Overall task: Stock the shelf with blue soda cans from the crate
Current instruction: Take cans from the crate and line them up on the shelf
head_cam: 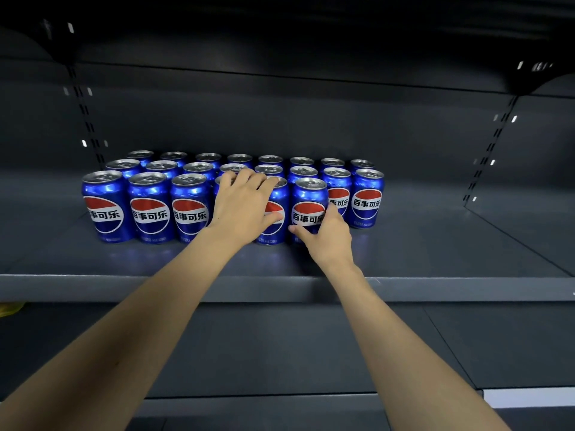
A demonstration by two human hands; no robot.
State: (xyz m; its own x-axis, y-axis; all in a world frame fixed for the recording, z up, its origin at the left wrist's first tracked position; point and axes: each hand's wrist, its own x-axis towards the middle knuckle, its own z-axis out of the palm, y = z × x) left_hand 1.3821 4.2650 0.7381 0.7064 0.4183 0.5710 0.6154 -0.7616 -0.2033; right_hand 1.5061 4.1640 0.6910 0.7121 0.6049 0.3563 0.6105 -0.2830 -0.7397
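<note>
While both hands curled round front-row cans, left hand (245, 206) on one can (275, 213), right hand (326, 234) on its neighbour (308, 206) on the shelf (280, 287), a careless shove risked toppling the packed rows behind.

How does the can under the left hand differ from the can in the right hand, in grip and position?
The left hand drapes over the top of its can, hiding much of the logo; the right hand pinches the lower side of its can, whose lid and most of whose logo show. The right hand's can stands slightly forward. Both are upright blue soda cans in the front row on the shelf.
</note>
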